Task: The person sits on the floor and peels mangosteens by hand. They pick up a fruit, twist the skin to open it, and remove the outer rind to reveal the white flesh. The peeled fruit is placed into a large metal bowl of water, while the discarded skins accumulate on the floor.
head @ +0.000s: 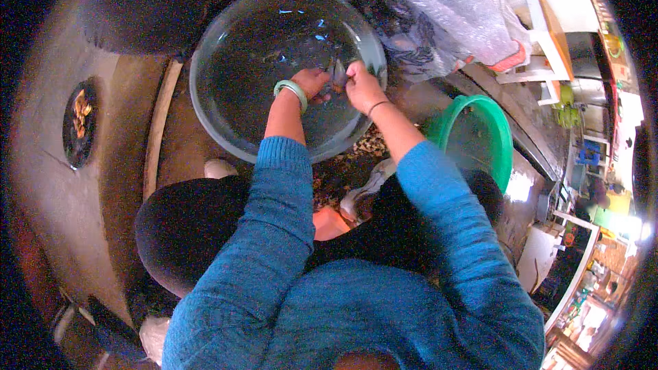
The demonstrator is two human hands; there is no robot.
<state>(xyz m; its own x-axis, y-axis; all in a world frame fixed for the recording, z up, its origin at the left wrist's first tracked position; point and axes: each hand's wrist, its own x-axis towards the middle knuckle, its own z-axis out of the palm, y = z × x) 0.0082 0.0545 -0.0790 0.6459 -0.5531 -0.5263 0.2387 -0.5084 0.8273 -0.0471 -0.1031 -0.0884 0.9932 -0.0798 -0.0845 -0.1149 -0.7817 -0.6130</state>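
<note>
A wide, round, see-through basin (205,113) stands in front of me, with dark contents that show bright glints like wet surfaces. Both my hands are over its right half. My left hand (310,84), with a pale green bangle at the wrist, has its fingers curled; whether they grip anything is unclear. My right hand (362,86), a thin dark band on its wrist, is closed with thumb and fingers pinched. Between the two hands is a small, shiny grey-brown thing (338,76), blurred and touching the right fingertips. What it is cannot be made out.
A green plastic tub (506,149) stands to the right of the basin. Crumpled plastic sheeting (437,10) lies beyond. On the left ledge is a dark plate (72,149) with brownish pieces (81,113). Another person's dark-clothed leg (144,5) is at upper left.
</note>
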